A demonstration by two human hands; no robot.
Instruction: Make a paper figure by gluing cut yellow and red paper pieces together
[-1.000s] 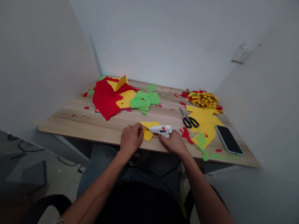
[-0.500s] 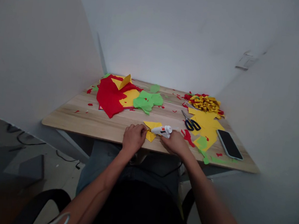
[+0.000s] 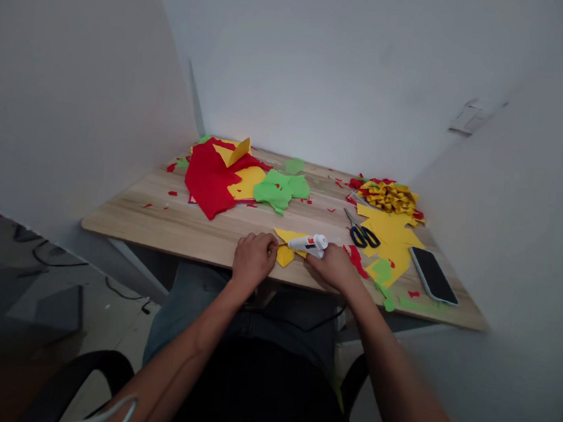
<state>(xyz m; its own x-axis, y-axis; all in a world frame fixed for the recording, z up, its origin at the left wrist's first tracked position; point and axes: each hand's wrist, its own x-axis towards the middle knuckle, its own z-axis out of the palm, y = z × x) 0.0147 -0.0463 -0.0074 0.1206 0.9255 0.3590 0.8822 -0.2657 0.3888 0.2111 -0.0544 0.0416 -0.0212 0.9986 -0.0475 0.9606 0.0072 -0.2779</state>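
Glue gun (image 3: 308, 243) gripped at the front of the counter (image 3: 193, 236)

The right hand (image 3: 332, 267) is wrapped around the grip of the white glue gun, whose nozzle points toward the left hand. The left hand (image 3: 255, 260) has its fingers bent together, pinching a small yellow piece (image 3: 270, 251) largely hidden by them. Beneath the nozzle, between the two hands, yellow paper (image 3: 285, 258) lies near the counter's front edge.

To the right of the right hand are black-handled scissors (image 3: 364, 236), blades partly apart, touching a group of yellow sheets (image 3: 399, 240). A phone (image 3: 434, 275), screen dark, lies just beside these sheets. Behind them sits a heap of folded yellow strips (image 3: 389, 197) with red pieces at its margin.

At the rear left, a large red sheet (image 3: 209, 180) overlaps yellow material; crumpled green paper (image 3: 281, 191) adjoins it. Small red scraps (image 3: 172, 193) are scattered across the surface.
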